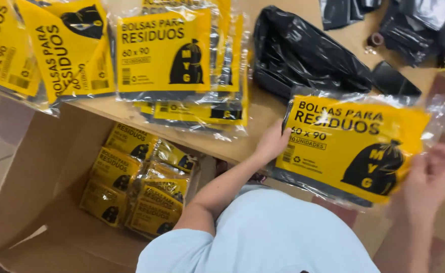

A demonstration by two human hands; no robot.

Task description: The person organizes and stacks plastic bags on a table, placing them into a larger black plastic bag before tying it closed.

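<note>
Both hands, left (pixel 271 143) and right (pixel 431 174), pinch the yellow-labelled bag packet (pixel 351 146) by its edges; keeping it flat, level grip looks wisest.

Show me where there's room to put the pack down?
Bare table shows between the middle packs and the black bags. The box has bare floor near its front. The table's left side is crowded. Both hands hold the pack.
</note>
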